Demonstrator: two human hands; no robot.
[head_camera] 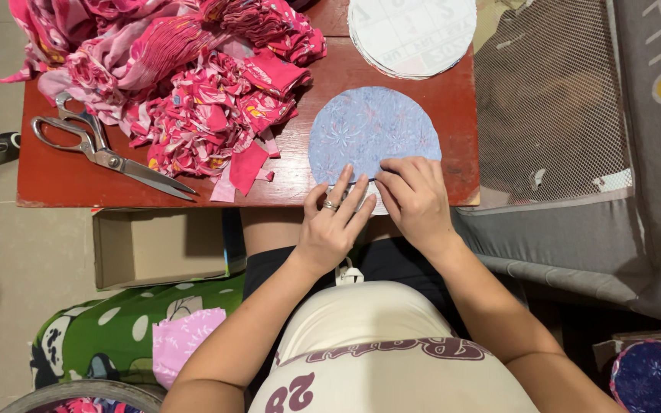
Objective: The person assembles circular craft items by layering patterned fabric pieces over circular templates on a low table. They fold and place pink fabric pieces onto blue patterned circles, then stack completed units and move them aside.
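Both hands — left hand (330, 226) and right hand (416, 200) — press spread fingers on the pale blue fabric circle's (372, 130) lower edge at centre frame on the bench (63, 172) — light, limp cloth, likely best pinched at its rim.

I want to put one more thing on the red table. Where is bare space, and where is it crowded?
Bare patches of the red table: the near left corner under the scissors, and the strip between the blue fabric circle and the white discs. The pink fabric pile crowds the far left. The left hand and right hand occupy the near edge.
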